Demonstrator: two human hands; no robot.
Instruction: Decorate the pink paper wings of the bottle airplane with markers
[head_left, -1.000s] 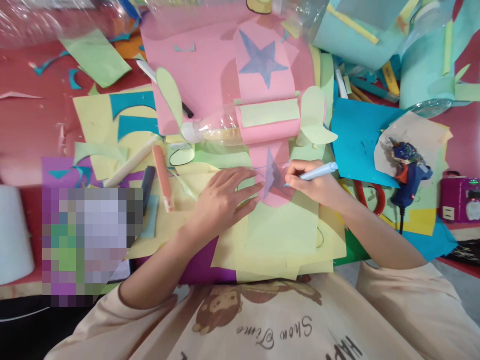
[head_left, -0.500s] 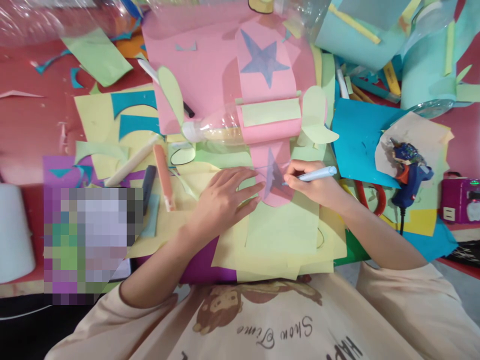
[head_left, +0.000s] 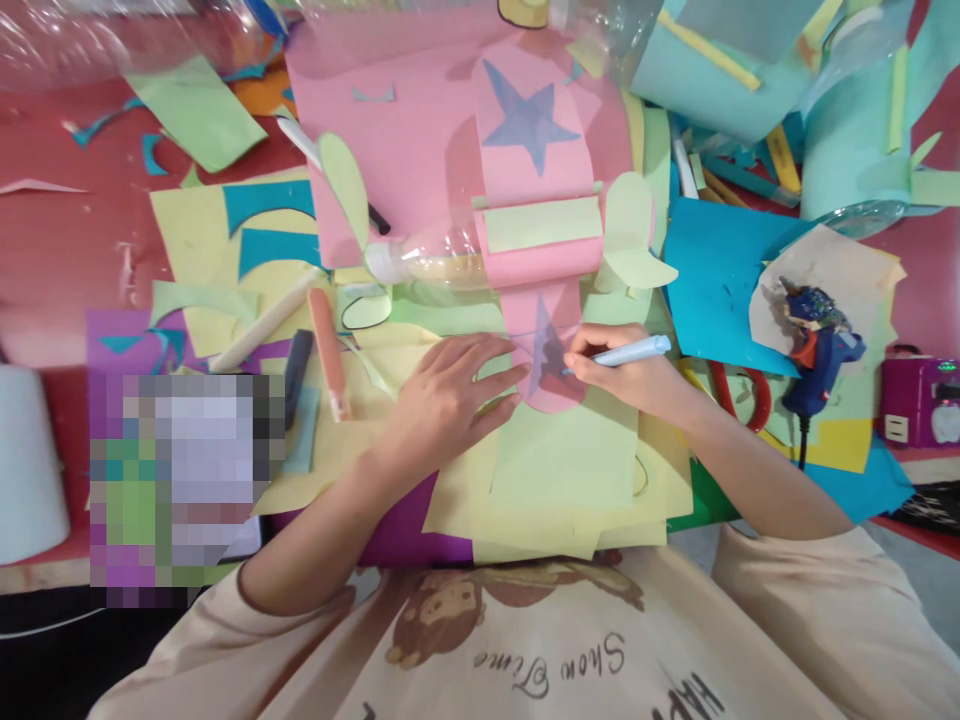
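Observation:
My right hand (head_left: 611,365) is closed around a light blue marker (head_left: 637,350), its tip at the lower blue star (head_left: 544,355), which is partly coloured. That star lies on the rounded end of a pink paper strip (head_left: 559,398). My left hand (head_left: 461,395) lies flat with fingers spread, fingertips at the strip's left edge. Farther up, the strip wraps over a clear plastic bottle (head_left: 435,262) with a pale green band (head_left: 544,222) across it. On the upper end of the strip is a filled blue star (head_left: 529,115).
A blue glue gun (head_left: 821,360) rests on paper at the right, beside red-handled scissors (head_left: 757,395). Orange (head_left: 328,350) and dark markers (head_left: 298,375) lie left of my left hand. A paper-wrapped bottle (head_left: 855,140) stands upper right. Paper scraps surround the work.
My right hand and the marker have shifted very slightly left and down by the lower star. My left hand stays in place.

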